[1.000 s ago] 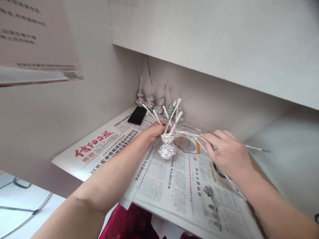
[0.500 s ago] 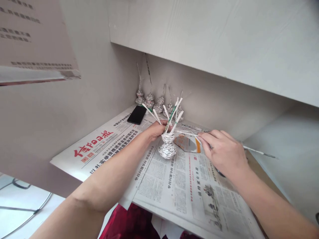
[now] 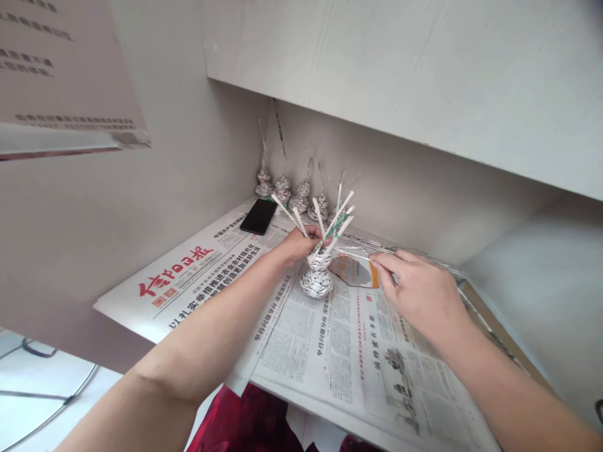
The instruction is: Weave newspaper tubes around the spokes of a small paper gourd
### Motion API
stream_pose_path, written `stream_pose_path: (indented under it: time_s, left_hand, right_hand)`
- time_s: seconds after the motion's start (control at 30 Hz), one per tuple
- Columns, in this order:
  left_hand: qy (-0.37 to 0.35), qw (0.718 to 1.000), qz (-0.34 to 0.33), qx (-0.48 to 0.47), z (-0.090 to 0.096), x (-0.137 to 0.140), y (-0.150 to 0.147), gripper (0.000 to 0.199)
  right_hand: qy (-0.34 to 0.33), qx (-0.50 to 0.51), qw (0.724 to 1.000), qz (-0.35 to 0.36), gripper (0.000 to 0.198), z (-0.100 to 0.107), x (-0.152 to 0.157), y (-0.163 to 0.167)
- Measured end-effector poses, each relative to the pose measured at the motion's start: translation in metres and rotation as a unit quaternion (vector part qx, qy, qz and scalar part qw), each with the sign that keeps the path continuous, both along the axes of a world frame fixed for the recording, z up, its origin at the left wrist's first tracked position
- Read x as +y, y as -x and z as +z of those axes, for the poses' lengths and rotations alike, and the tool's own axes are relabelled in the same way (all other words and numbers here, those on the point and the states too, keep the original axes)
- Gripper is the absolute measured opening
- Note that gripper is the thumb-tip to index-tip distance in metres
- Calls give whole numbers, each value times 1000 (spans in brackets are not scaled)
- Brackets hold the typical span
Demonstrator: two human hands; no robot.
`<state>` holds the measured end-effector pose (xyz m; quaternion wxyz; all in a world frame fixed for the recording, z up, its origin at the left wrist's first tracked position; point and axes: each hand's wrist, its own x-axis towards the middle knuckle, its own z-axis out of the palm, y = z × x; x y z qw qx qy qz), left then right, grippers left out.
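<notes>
Right of the black smartphone [image 3: 259,216] and nearer you, the woven paper gourd [image 3: 316,284] is gripped near its top by your left hand [image 3: 299,245], fingertips partly hidden behind the spokes [image 3: 340,212]. Your right hand [image 3: 414,282] pinches the paper strand [image 3: 353,254]; keep it taut, spokes evenly splayed.

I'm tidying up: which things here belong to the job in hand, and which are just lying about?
Part of the job:
woven paper piece with splayed strips, in the left hand
paper strip, pinched in the right hand
newspaper, probably as cover

Seemingly just lying about:
black phone
orange-edged flat item
similar woven pieces at the back
</notes>
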<state>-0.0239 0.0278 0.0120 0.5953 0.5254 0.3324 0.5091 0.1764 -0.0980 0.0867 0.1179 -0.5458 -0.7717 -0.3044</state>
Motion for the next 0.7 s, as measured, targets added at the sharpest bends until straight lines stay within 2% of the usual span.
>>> stream_pose_path:
  time_s: [0.4,0.7]
  left_hand:
    - [-33,999,5,8,-8,2,-6,33]
    - [-48,999,-8,11,-5,-2,-8,34]
  right_hand:
    - [13,-1,999,-31,23,-8,5,6]
    - [30,15,999,-28,22,-13,8,11]
